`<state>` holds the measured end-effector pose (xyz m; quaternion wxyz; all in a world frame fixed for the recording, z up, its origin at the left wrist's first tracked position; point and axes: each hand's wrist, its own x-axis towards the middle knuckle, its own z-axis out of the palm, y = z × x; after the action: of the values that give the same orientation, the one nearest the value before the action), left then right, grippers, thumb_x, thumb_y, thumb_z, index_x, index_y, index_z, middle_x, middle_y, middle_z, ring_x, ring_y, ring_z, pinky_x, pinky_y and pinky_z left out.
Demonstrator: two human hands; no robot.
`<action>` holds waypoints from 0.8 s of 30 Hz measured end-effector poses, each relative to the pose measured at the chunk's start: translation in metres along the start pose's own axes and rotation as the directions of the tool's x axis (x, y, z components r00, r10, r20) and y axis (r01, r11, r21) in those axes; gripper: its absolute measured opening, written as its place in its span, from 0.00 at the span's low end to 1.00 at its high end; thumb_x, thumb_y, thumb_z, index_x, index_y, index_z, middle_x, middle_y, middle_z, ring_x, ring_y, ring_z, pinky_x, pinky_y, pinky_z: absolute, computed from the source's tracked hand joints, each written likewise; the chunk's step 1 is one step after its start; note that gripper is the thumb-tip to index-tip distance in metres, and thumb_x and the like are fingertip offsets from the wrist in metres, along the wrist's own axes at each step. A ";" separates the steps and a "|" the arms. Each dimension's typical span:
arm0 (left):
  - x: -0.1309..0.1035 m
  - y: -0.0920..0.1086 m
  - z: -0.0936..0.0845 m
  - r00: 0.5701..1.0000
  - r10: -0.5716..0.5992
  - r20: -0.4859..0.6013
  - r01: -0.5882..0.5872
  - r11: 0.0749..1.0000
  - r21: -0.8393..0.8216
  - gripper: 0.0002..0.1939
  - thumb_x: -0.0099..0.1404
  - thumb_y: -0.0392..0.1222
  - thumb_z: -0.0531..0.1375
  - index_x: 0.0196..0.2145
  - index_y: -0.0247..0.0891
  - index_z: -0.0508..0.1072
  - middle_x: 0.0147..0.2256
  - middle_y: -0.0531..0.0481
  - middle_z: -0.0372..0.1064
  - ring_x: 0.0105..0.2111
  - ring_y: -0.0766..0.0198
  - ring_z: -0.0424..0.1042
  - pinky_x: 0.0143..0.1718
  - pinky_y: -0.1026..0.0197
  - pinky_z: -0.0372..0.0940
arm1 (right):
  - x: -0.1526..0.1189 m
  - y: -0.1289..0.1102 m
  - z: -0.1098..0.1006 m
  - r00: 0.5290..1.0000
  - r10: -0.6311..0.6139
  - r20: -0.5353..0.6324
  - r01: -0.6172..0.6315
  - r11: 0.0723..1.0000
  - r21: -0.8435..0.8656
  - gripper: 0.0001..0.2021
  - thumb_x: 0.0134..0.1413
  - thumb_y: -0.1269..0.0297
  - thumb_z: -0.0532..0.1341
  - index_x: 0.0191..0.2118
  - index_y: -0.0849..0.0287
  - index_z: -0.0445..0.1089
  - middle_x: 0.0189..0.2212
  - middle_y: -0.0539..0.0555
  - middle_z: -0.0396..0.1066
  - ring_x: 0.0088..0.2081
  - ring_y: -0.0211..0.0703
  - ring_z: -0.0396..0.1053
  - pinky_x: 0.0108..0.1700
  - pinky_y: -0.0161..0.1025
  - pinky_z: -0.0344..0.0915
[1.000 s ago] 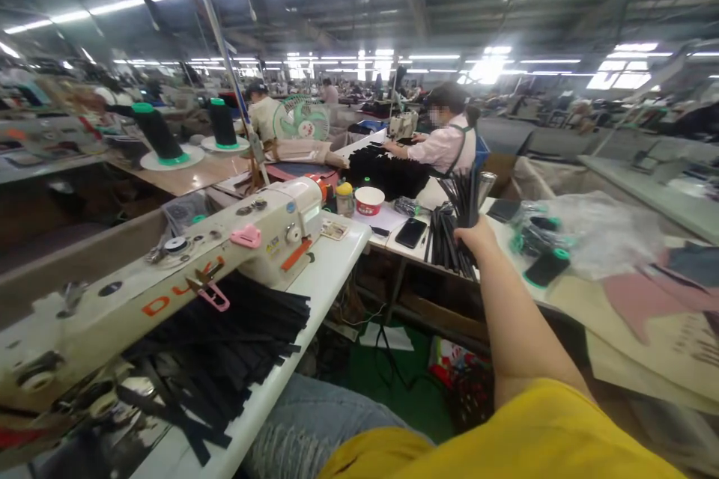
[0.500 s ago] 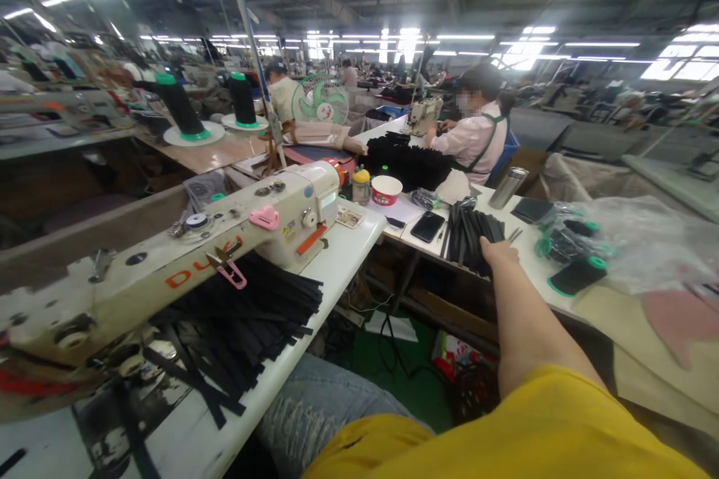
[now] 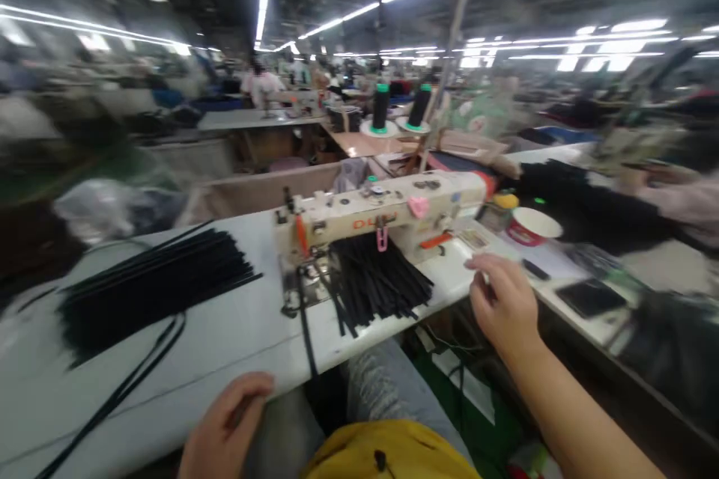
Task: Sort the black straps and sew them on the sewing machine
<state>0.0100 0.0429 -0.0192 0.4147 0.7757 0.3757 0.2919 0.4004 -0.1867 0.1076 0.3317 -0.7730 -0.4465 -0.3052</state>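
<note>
My left hand (image 3: 228,423) is at the front edge of the sewing table, thumb and forefinger apart, nothing visible in it. Over the table's right end is my right hand (image 3: 504,303), loosely bent with a gap between thumb and forefinger and no object in it. Between the two stands a white sewing machine (image 3: 342,223). Under its arm lies a fanned bundle of black strips (image 3: 376,281), and one black strip (image 3: 306,322) hangs over the front edge near the needle. Pink-handled thread snips (image 3: 382,236) hang on the machine's front.
A large stack of black strips (image 3: 162,284) covers part of the table's left side, with long loose strips (image 3: 129,382) trailing forward. On the right-hand table are a red-and-white bowl (image 3: 531,228) and a phone (image 3: 589,298). Thread cones (image 3: 380,108) stand behind the machine.
The view has swung left, bringing the machine to the middle. My right hand has left the black strips on the right-hand table and come back toward the machine. My left hand has entered view.
</note>
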 end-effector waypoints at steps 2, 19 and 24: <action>-0.005 0.004 -0.005 0.998 -0.011 -0.060 0.009 1.000 -0.021 0.13 0.66 0.52 0.59 0.33 0.44 0.79 0.41 0.47 0.79 0.44 0.53 0.78 0.47 0.55 0.75 | -0.002 -0.067 0.034 0.956 -0.282 0.081 0.250 0.929 0.274 0.15 0.56 0.79 0.59 0.44 0.54 0.73 0.42 0.56 0.77 0.49 0.51 0.74 0.54 0.51 0.70; -0.100 -0.038 -0.053 0.879 -0.240 -0.412 0.229 0.970 -0.076 0.08 0.67 0.36 0.56 0.34 0.42 0.75 0.42 0.45 0.76 0.45 0.56 0.76 0.48 0.58 0.71 | 0.073 -0.361 0.312 0.398 -0.662 0.635 0.445 0.745 0.497 0.50 0.44 0.59 0.76 0.70 0.65 0.53 0.71 0.73 0.54 0.72 0.67 0.51 0.70 0.58 0.49; -0.104 -0.046 -0.060 0.855 -0.245 -0.458 0.236 0.969 -0.077 0.09 0.67 0.36 0.55 0.32 0.41 0.74 0.39 0.46 0.76 0.42 0.57 0.77 0.45 0.59 0.72 | 0.070 -0.362 0.329 0.384 -0.634 0.672 0.474 0.760 0.446 0.38 0.57 0.52 0.68 0.66 0.66 0.58 0.63 0.72 0.63 0.64 0.66 0.60 0.64 0.55 0.57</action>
<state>-0.1086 -0.0006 -0.0449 0.3530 0.6267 0.5550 0.4178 0.1640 0.2442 0.0527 0.0441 -0.5949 -0.8024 0.0192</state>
